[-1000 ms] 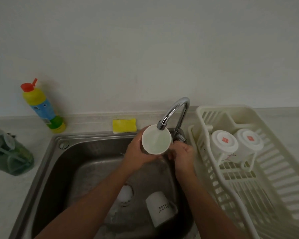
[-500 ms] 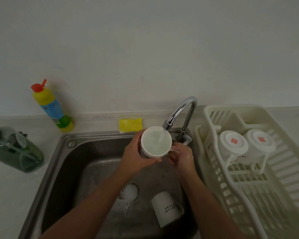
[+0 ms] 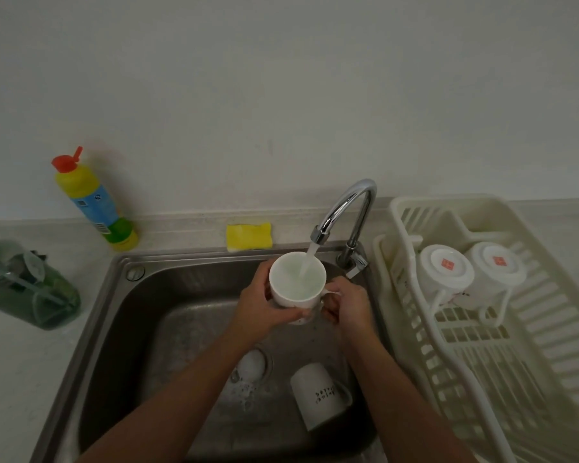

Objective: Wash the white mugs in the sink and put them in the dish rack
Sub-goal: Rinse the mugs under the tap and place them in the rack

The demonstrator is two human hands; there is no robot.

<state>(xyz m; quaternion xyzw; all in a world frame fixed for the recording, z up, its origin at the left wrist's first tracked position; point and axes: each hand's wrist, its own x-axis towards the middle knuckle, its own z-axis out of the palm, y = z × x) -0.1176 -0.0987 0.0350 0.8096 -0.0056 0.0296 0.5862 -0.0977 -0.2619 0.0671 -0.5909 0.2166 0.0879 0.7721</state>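
A white mug (image 3: 296, 279) is held upright over the steel sink (image 3: 121, 315), under the chrome tap (image 3: 345, 212), and water runs into it. My left hand (image 3: 259, 304) grips the mug's body from the left and below. My right hand (image 3: 346, 304) holds its handle on the right. A second white mug (image 3: 318, 399) with dark lettering lies on its side on the sink floor near the front. Two white mugs (image 3: 445, 272) (image 3: 495, 269) stand upside down in the cream dish rack (image 3: 532, 345) on the right.
A yellow sponge (image 3: 249, 237) lies behind the sink. A yellow detergent bottle (image 3: 94, 202) with a red cap leans at the wall on the left. A green transparent container (image 3: 27, 285) sits on the left counter. Foam covers the drain (image 3: 251, 365).
The mug has tipped from tilted toward me to nearly upright under the spout, and water now streams visibly into it. Both hands keep their hold.
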